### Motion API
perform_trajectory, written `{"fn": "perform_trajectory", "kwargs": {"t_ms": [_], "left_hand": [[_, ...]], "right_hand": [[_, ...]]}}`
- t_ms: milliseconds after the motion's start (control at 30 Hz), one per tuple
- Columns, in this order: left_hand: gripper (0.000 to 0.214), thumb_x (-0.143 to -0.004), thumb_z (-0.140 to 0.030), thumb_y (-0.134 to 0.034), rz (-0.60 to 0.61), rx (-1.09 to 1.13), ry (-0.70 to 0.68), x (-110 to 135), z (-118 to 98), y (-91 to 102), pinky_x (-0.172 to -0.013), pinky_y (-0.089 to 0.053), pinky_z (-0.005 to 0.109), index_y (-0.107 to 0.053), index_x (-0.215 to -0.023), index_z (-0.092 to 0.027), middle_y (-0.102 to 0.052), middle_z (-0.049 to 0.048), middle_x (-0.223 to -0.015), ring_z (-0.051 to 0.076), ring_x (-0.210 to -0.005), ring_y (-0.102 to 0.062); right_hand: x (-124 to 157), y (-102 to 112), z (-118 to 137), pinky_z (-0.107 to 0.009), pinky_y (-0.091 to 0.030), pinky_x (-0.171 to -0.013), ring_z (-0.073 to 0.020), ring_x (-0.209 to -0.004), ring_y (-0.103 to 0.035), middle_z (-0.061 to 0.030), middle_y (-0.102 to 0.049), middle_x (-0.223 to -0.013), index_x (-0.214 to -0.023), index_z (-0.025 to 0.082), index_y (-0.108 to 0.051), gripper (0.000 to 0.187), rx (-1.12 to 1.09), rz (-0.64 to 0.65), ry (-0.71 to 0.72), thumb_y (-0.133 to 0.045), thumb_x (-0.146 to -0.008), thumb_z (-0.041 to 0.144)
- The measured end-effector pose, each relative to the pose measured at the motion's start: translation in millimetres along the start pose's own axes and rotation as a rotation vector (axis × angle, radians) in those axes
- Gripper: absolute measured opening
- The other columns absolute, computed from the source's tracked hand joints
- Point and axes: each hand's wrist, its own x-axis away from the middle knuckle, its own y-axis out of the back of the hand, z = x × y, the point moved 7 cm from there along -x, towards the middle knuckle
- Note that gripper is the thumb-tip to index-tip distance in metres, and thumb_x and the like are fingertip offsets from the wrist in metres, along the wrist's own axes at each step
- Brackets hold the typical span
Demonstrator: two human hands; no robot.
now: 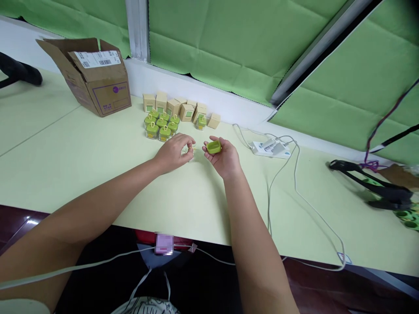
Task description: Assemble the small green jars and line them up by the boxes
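My right hand (222,156) holds a small green lid (214,147) between its fingertips, just above the pale table (81,152). Beside it, my left hand (175,150) is curled over a small clear item (191,151) with a yellow bit; most of that item is hidden by the fingers. Just behind my hands stands a cluster of several small clear jars with green lids (162,125). A row of several small tan cartons (178,108) lines the wall behind the jars.
An open cardboard box (94,76) stands at the back left. A white power strip (271,148) with cables trailing over the table edge lies to the right. A black clamp stand (373,183) lies at the far right. Green fabric covers the window.
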Motion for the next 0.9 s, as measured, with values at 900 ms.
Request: {"fn": "perform_trajectory", "kwargs": {"t_ms": [900], "left_hand": [[0.014,-0.085,-0.023,-0.066,0.290,-0.060,-0.014,2,12,-10.9,-0.087,-0.048,0.035,-0.071,-0.073,-0.020,-0.071,0.0060,-0.105,0.023,-0.103,-0.065]], "right_hand": [[-5,15,5,-0.032,-0.047,-0.084,-0.0213,-0.093,-0.068,-0.0078,-0.080,-0.107,-0.105,0.020,-0.080,0.027,1.258,-0.237,0.256,-0.059,-0.097,0.034]]}}
